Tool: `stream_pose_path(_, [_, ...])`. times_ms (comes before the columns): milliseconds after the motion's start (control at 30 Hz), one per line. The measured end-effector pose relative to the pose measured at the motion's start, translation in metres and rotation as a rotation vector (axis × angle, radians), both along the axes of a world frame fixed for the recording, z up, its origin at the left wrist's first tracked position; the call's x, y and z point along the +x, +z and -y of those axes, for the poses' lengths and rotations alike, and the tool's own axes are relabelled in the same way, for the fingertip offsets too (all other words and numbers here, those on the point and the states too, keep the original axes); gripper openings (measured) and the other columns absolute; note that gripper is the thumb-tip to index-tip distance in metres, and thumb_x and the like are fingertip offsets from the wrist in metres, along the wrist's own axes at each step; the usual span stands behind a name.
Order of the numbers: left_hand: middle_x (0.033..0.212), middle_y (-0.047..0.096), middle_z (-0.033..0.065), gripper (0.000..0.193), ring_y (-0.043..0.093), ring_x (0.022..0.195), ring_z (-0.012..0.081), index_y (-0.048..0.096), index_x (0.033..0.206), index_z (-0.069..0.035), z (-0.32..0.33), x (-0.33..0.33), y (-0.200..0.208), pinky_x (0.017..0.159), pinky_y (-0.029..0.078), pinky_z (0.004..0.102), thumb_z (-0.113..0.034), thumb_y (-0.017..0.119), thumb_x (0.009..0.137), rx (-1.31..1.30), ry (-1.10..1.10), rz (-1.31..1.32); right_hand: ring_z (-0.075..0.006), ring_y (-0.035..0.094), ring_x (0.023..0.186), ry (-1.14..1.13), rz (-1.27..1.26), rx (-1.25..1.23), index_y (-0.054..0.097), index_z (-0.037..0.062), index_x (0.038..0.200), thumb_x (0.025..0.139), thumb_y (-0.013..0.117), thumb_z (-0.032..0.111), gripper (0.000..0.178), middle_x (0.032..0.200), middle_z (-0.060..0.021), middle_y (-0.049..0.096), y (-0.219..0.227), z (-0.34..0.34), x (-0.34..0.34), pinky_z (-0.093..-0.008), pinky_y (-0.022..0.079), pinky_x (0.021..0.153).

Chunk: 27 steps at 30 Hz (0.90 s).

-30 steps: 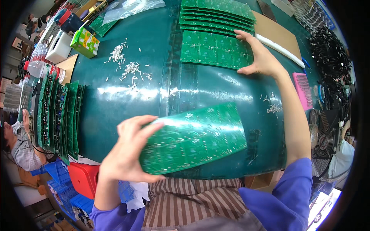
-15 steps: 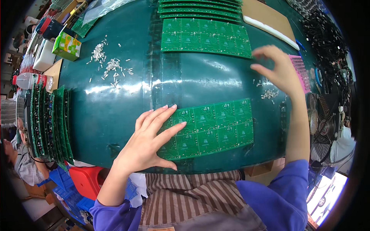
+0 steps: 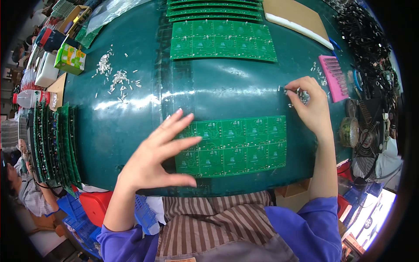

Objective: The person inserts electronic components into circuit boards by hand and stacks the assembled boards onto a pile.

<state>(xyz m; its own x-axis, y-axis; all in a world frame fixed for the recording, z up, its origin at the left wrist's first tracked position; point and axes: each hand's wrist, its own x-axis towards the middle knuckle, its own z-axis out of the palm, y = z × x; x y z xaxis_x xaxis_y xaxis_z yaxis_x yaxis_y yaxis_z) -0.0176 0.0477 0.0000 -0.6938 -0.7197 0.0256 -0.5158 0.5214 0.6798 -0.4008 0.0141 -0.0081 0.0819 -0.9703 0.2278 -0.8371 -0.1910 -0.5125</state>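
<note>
A green panel of printed circuit boards (image 3: 255, 144) lies flat near the table's front edge. Over its left end hovers my left hand (image 3: 159, 153), open, fingers spread and holding nothing; whether it touches the panel I cannot tell. To the right, beyond the panel's far corner, my right hand (image 3: 310, 102) has thumb and forefinger pinched at a small silvery component (image 3: 286, 91). More such components (image 3: 322, 78) lie loose around that hand, some of them hidden behind it. A second green circuit-board panel (image 3: 224, 41) lies farther back, in front of a row of stacked panels (image 3: 216, 12).
Two heaps of small silvery parts (image 3: 118, 80) lie at left. Upright populated boards (image 3: 54, 144) line the left edge, near a bottle (image 3: 27, 99) and a green carton (image 3: 70, 59). A pink tray (image 3: 334, 78) and tangled black cables (image 3: 366, 39) are at right.
My right hand has come down from beside the far panel to the loose components, its fingers closing. My left hand has shifted left, and the near panel lies straighter.
</note>
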Motion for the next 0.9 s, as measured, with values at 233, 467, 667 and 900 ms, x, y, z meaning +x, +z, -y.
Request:
stream_pose_path(233, [0.086, 0.073, 0.0082, 0.020, 0.064, 0.077, 0.0124, 0.075, 0.104, -0.002, 0.035, 0.045, -0.006, 0.068, 0.047, 0.0269, -0.007, 0.074, 0.085, -0.175, 0.880, -0.062, -0.0264, 0.063, 0.084, 0.139, -0.102, -0.065, 0.071, 0.0033, 0.086, 0.080, 0.075, 0.003, 0.008, 0.085, -0.0084, 0.067, 0.003, 0.015, 0.010, -0.0370, 0.047, 0.083])
stream_pose_path(467, [0.083, 0.075, 0.0076, 0.021, 0.067, 0.075, 0.0100, 0.076, 0.101, 0.001, 0.062, 0.036, 0.002, 0.072, 0.054, 0.0255, -0.016, 0.075, 0.089, -0.147, 0.978, 0.070, -0.0207, 0.064, 0.075, 0.030, -0.017, 0.108, 0.069, -0.0004, 0.086, 0.082, 0.075, 0.002, 0.008, 0.080, -0.0103, 0.069, 0.006, 0.019, 0.018, -0.0333, 0.052, 0.073])
stream_pose_path(667, [0.077, 0.073, 0.0064, 0.026, 0.066, 0.069, 0.0097, 0.076, 0.094, 0.002, 0.079, 0.015, -0.005, 0.065, 0.052, 0.0257, -0.022, 0.081, 0.085, -0.065, 1.011, 0.132, -0.0175, 0.066, 0.071, -0.073, -0.022, 0.116, 0.067, -0.0016, 0.087, 0.083, 0.076, 0.003, 0.011, 0.077, -0.0100, 0.070, 0.003, 0.017, 0.031, -0.0305, 0.053, 0.071])
stream_pose_path(900, [0.076, 0.070, 0.0019, 0.023, 0.060, 0.067, 0.0071, 0.076, 0.092, 0.003, 0.095, 0.036, -0.011, 0.062, 0.047, 0.0234, -0.018, 0.080, 0.084, 0.096, 0.977, 0.110, -0.0213, 0.069, 0.075, -0.102, -0.032, 0.139, 0.069, -0.0010, 0.095, 0.083, 0.075, 0.006, 0.015, 0.080, -0.0123, 0.072, 0.003, 0.020, 0.031, -0.0331, 0.055, 0.075])
